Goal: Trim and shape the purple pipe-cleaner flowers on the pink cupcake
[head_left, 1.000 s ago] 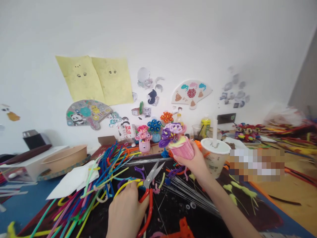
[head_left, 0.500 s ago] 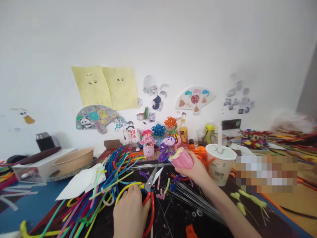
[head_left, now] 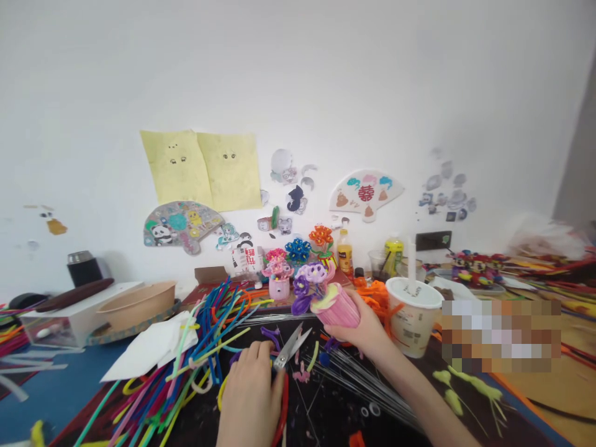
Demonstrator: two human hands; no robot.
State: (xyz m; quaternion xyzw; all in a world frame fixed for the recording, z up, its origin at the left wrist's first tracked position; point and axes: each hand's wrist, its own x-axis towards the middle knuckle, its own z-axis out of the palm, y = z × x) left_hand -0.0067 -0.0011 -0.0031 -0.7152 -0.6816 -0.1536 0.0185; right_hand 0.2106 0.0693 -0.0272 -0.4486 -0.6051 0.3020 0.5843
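My right hand point(head_left: 361, 323) is closed around a small pink pot point(head_left: 336, 307) of fuzzy pipe cleaners, tilted to the left above the mat. Purple and lilac pipe-cleaner flowers point(head_left: 307, 282) stand out of its top. My left hand point(head_left: 251, 391) is curled over the handles of a pair of scissors point(head_left: 285, 357), hiding most of the red and yellow grips. The scissors' blades are spread apart and point up and to the right, below the pot. Purple and pink pipe-cleaner scraps point(head_left: 302, 372) lie beside the blades.
A heap of coloured pipe cleaners point(head_left: 161, 391) and white tissue point(head_left: 144, 347) lie left. A lidded cup with a straw point(head_left: 412, 323) stands close to my right forearm. Thin wires point(head_left: 367, 379) cross the dark mat. Finished pipe-cleaner flower pots point(head_left: 279, 287) and a juice bottle point(head_left: 344, 251) stand behind.
My left hand has shifted slightly right and now covers more of the scissors' handles; the blades stand wider apart. The pot in my right hand has moved a little left and down.
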